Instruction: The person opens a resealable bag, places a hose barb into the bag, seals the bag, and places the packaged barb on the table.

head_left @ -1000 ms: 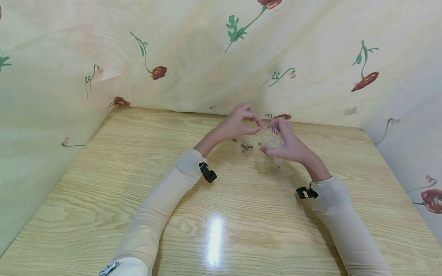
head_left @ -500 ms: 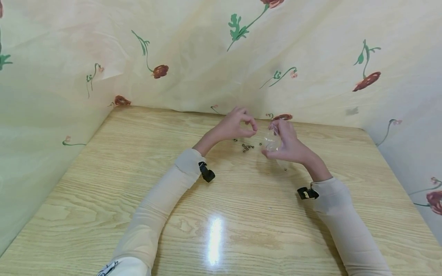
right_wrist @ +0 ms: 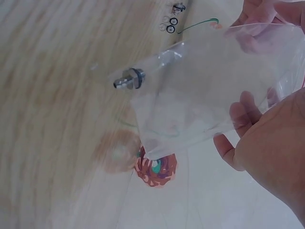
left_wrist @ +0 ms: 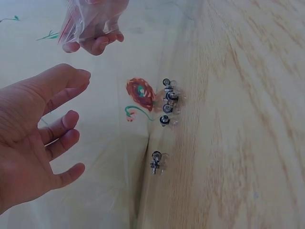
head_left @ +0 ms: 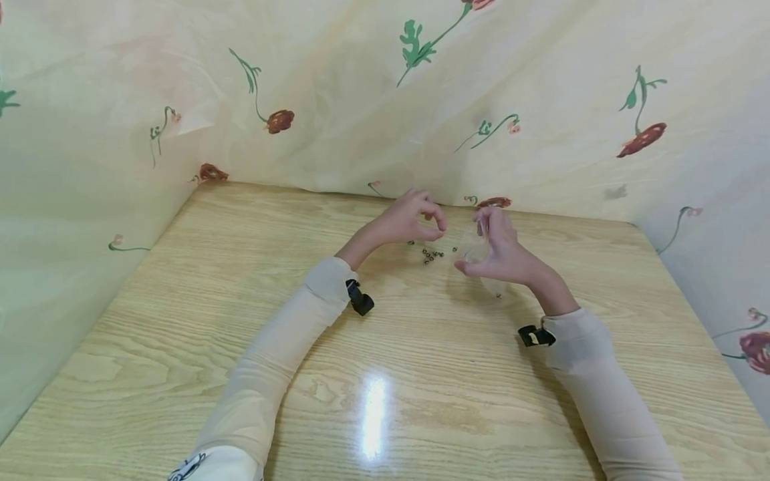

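My right hand [head_left: 505, 254] holds a clear plastic zip bag [right_wrist: 195, 90] that hangs down, its mouth near the fingers. At the bag's lower corner sits a small metal barbed fitting [right_wrist: 131, 79] with a dark ring. My left hand [head_left: 409, 217] hovers just left of the bag, fingers loosely bent, thumb and index tips close together. Nothing shows between its fingers [left_wrist: 62, 136] in the left wrist view. Below that hand lie several more metal fittings [head_left: 430, 256] on the table, most in a loose cluster, with single ones apart.
A light wood-grain table [head_left: 337, 374] carries everything, with a bright glare spot near the front. A cream flowered cloth [head_left: 337, 100] hangs behind the table and along its sides, close behind both hands. Black straps [head_left: 359, 298] circle the wrists.
My left hand has drawn back slightly left and down from the bag. The bag's lower corner, with the fitting in it, has swung a little to the right.
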The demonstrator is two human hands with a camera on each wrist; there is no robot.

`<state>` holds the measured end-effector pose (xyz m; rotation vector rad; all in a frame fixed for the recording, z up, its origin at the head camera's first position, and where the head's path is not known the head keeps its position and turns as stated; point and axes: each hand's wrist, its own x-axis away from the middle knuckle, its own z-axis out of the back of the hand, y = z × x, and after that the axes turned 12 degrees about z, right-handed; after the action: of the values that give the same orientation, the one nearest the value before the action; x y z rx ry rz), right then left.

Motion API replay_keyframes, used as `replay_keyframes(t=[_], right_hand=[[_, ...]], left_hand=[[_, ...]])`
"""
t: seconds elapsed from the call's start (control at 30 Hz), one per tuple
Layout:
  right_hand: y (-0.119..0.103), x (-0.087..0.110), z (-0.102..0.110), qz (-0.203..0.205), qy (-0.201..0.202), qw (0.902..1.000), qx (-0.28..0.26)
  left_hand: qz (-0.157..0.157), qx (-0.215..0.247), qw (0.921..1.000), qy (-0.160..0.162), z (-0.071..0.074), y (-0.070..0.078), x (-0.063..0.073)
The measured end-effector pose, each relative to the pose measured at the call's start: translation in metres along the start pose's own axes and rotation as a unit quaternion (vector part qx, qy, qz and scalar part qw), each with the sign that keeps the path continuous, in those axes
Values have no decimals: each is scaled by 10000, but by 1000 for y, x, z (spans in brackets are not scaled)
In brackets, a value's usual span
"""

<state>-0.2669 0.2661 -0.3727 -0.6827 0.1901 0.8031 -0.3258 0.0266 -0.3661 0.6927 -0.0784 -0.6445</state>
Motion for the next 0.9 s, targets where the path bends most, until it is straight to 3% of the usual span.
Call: replay_keyframes(t=[0.33, 0.57, 0.9], right_hand=[[-1, -1, 0, 161, 14, 9998, -123], [-3, -2, 1, -6, 6, 9996, -283], [-6, -2, 3, -101, -26, 9993, -373]], left_hand=[[166, 73, 9992, -360, -1, -4, -2], [197, 6, 9982, -574, -4, -7, -5], [539, -673, 9919, -935, -6, -8, -4]])
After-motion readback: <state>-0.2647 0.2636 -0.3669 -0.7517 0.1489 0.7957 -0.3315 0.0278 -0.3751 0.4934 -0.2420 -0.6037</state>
